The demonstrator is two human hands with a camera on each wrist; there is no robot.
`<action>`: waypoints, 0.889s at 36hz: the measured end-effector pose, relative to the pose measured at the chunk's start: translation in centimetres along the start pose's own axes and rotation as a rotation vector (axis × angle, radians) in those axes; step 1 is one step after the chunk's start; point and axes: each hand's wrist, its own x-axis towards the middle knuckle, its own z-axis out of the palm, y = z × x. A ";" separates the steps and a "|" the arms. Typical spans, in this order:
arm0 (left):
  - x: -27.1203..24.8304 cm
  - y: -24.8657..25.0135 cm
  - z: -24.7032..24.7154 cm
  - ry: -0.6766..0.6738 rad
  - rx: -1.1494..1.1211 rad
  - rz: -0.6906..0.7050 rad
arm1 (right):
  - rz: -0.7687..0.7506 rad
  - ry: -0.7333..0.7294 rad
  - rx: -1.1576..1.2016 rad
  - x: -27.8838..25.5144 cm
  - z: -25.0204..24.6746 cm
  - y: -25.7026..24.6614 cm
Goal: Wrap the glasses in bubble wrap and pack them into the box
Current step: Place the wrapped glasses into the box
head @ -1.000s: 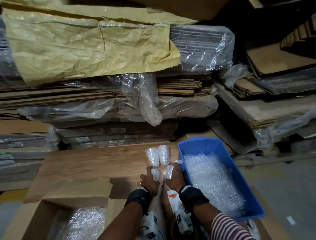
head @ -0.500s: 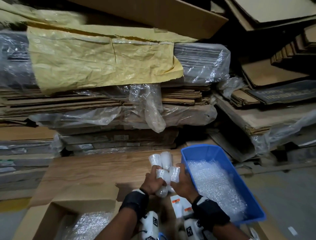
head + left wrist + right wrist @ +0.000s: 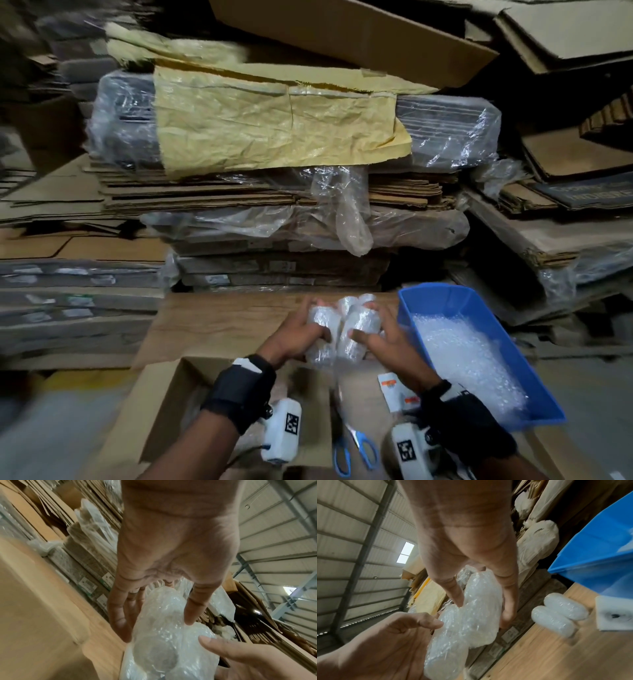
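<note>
Both hands hold wrapped glasses between them above the desk (image 3: 219, 322). The left hand (image 3: 291, 339) grips one wrapped glass (image 3: 320, 337), fingers (image 3: 120, 620) curled around it. The right hand (image 3: 390, 337) grips another wrapped glass (image 3: 359, 329) the same way. The cardboard box (image 3: 164, 407) sits open below, left of the blue bin (image 3: 479, 308) holding bubble wrap (image 3: 469, 359).
</note>
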 end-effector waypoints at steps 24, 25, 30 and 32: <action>-9.2 -13.5 -10.9 -0.009 0.420 -0.388 | 0.203 -0.498 -0.696 -2.2 19.5 -2.6; -8.9 -14.0 -10.8 -0.001 0.437 -0.404 | 0.212 -0.503 -0.731 -2.1 19.9 -2.5; -8.1 -15.3 -10.2 0.026 0.492 -0.442 | 0.287 -0.551 -0.894 -2.0 21.8 -2.1; -8.2 -16.0 -9.9 0.041 0.518 -0.465 | 0.315 -0.584 -0.969 -1.8 22.5 -1.4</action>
